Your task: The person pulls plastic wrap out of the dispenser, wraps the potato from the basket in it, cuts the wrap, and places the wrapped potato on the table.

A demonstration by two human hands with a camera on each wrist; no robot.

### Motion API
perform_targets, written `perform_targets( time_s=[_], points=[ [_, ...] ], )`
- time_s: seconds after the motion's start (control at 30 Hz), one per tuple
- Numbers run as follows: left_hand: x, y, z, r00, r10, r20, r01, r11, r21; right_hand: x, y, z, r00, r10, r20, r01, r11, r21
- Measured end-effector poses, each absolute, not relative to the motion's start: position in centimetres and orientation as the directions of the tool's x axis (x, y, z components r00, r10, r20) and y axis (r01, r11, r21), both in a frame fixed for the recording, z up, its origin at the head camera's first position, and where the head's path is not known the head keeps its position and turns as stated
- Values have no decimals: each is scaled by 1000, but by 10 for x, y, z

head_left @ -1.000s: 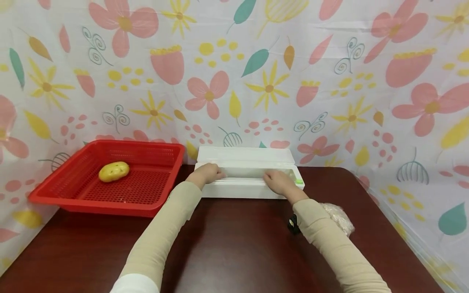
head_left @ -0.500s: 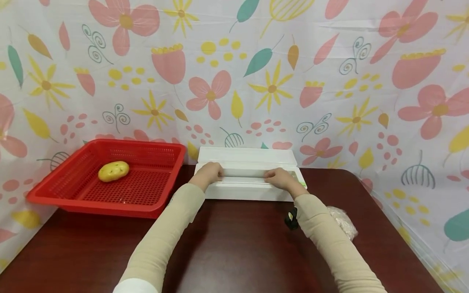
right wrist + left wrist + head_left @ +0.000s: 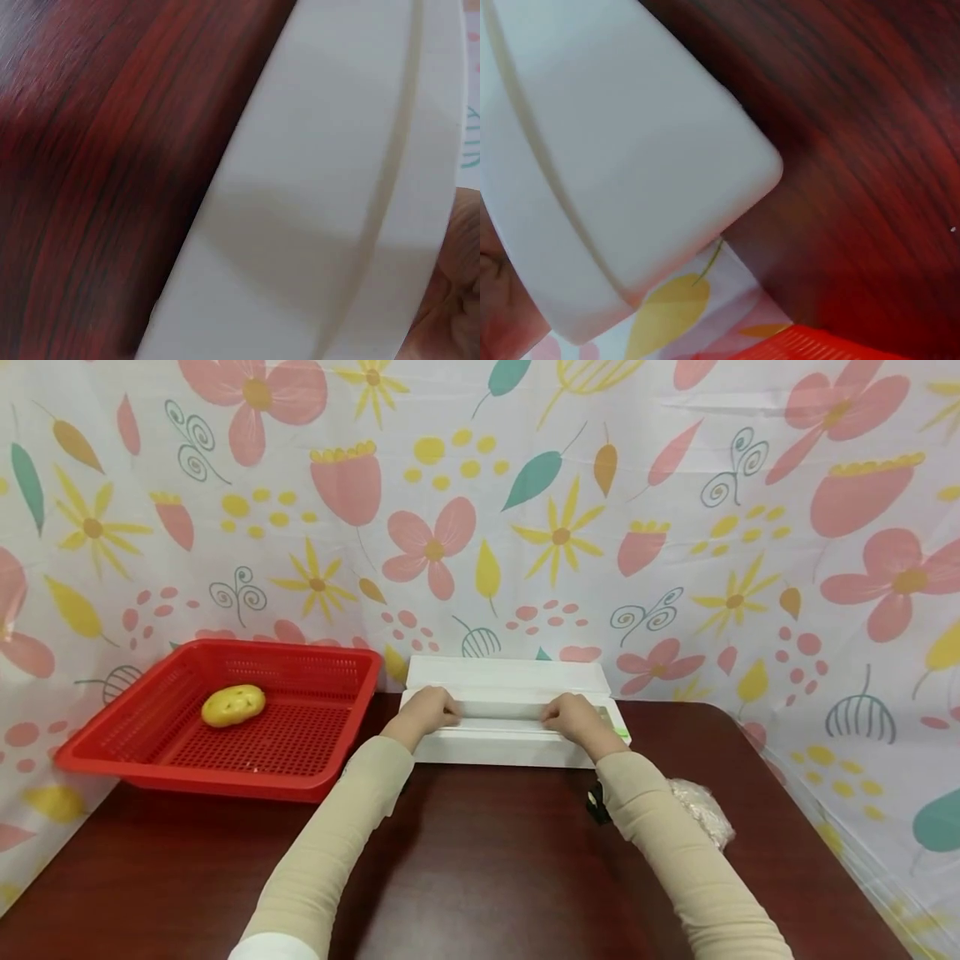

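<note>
A long white cling film dispenser (image 3: 502, 748) lies on the table against the back wall, its lid (image 3: 510, 674) tipped back. Over its left part, my left hand (image 3: 429, 710) has curled fingers and thumb at the opening. My right hand (image 3: 576, 720) is bent the same way over the right part. Between them runs a pale strip of film (image 3: 498, 725), whose edge both hands appear to pinch; the fingertips are partly hidden. A small green piece (image 3: 621, 732) shows at the dispenser's right end. Both wrist views are filled mostly by the dispenser's white front wall (image 3: 652, 135).
To the left stands a red plastic basket (image 3: 217, 781) with a yellow potato (image 3: 233, 706) in it. Beside my right forearm are a small black object (image 3: 597, 804) and a clear crinkled bag (image 3: 703, 810), both partly covered. A flower-printed sheet (image 3: 480, 527) hangs behind the dark wooden table (image 3: 480, 860).
My right hand has risen slightly at the dispenser's opening, and its fingers stand out more. The left hand stays nearly in place. The head view has shifted a little; basket and potato rest unmoved.
</note>
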State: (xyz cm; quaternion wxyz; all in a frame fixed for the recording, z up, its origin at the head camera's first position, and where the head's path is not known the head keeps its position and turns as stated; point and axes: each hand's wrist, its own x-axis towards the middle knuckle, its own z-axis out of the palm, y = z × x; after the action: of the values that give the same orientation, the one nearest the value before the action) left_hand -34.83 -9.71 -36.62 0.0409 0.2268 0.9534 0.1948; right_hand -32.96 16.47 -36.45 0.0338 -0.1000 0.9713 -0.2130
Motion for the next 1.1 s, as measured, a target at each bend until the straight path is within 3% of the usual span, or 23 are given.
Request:
perform_targets(
  time_s=[0.3, 0.67, 0.87, 1.1],
  points=[
    [-346, -100, -363, -876, 474, 85, 467, 793, 391, -327, 161, -365, -956, -272, 110, -293, 911, -292],
    [-343, -102, -368, -860, 488, 150, 507, 787, 352, -324, 176, -363, -998, -38, 42, -46, 981, -186],
    [-345, -114, -362, -861, 503, 82, 502, 810, 304, -329, 185, -364, -998, -67, -10, -65, 982, -179],
    [-341, -113, -350, -842, 539, 28, 528, 812, 250, -323, 191, -361, -995, -101, 21, -102, 985, -137]
  ],
)
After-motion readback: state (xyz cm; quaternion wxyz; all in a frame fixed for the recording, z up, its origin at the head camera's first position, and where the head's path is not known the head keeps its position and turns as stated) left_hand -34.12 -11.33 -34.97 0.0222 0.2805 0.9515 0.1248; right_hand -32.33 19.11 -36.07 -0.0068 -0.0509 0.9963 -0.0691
